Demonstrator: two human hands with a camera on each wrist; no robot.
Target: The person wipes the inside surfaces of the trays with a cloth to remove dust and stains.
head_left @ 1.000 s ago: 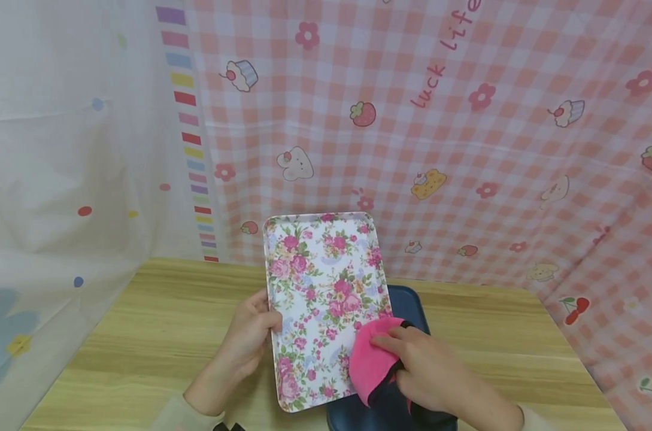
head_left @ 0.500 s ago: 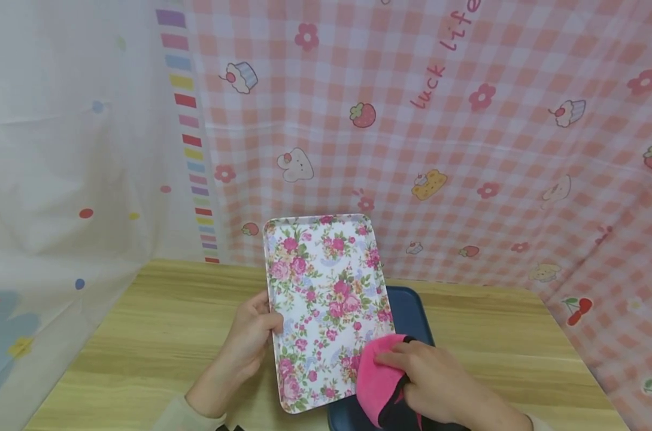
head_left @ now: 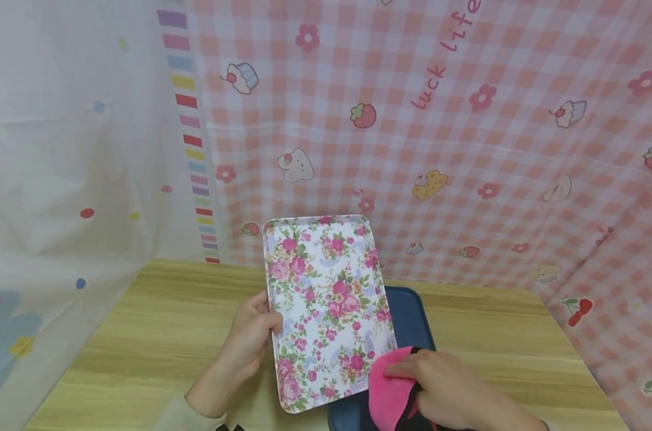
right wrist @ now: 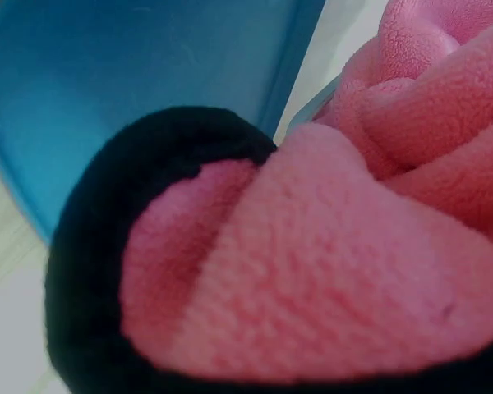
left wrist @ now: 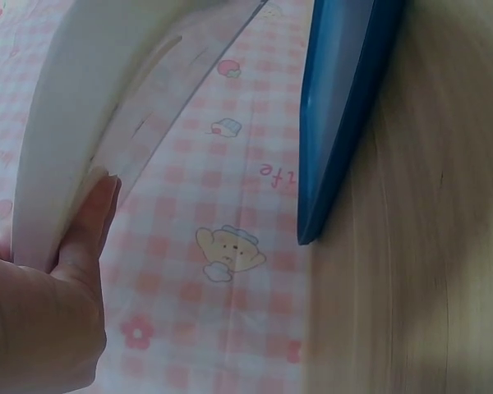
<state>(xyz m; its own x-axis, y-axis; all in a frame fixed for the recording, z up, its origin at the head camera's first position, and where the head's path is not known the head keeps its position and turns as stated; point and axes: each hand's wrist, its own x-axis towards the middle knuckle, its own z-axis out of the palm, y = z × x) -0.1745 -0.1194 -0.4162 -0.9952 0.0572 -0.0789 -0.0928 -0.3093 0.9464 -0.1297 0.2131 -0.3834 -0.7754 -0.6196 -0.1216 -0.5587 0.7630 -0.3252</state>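
Observation:
My left hand (head_left: 250,335) grips the left edge of a white tray (head_left: 326,287) with a pink rose print, thumb over the rim. The tray is held tilted up, its printed side towards the head camera. In the left wrist view the tray's pale underside (left wrist: 66,107) shows, with fingers behind it. My right hand (head_left: 449,383) pinches a bunched pink cloth (head_left: 387,389) with a black border at the tray's lower right corner. Whether the cloth touches the tray is hard to tell. Folds of the cloth (right wrist: 312,271) fill the right wrist view and hide the fingers there.
A dark blue tray (head_left: 409,311) lies on the wooden table (head_left: 498,329), partly behind the floral tray and the right hand. A pink checked curtain (head_left: 396,149) hangs at the back, a white one (head_left: 88,149) at the left. Small black pieces (head_left: 230,428) show at the bottom edge.
My right hand has moved down and to the right with the pink cloth, uncovering more of the floral tray's lower right part. The left hand and the tray have stayed almost still.

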